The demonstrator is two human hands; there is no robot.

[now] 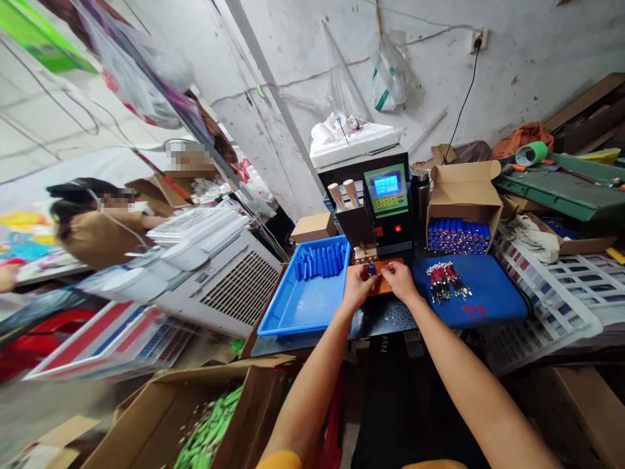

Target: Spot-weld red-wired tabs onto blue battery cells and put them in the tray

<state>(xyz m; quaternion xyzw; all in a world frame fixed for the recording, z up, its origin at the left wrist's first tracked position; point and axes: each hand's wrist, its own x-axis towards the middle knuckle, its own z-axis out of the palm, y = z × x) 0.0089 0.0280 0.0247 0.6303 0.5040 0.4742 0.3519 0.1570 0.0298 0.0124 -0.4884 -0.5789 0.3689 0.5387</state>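
My left hand (pixel 359 284) and my right hand (pixel 399 280) meet over an orange pad (pixel 385 285), fingers pinched together round a small blue battery cell (pixel 372 268). The cell sits just under the electrodes of a black spot welder (pixel 378 215) with a green control panel (pixel 388 190). To the left lies a blue tray (pixel 303 303) holding several blue cells (pixel 319 262). To the right a blue mat (pixel 471 293) carries a bundle of red and black wires (pixel 444 280).
An open cardboard box (pixel 461 202) of stacked blue cells stands right of the welder. A box of green pieces (pixel 209 430) is at lower left. Another person (pixel 97 221) sits at far left beside a white grilled machine (pixel 215 280). White crates (pixel 551 286) lie on the right.
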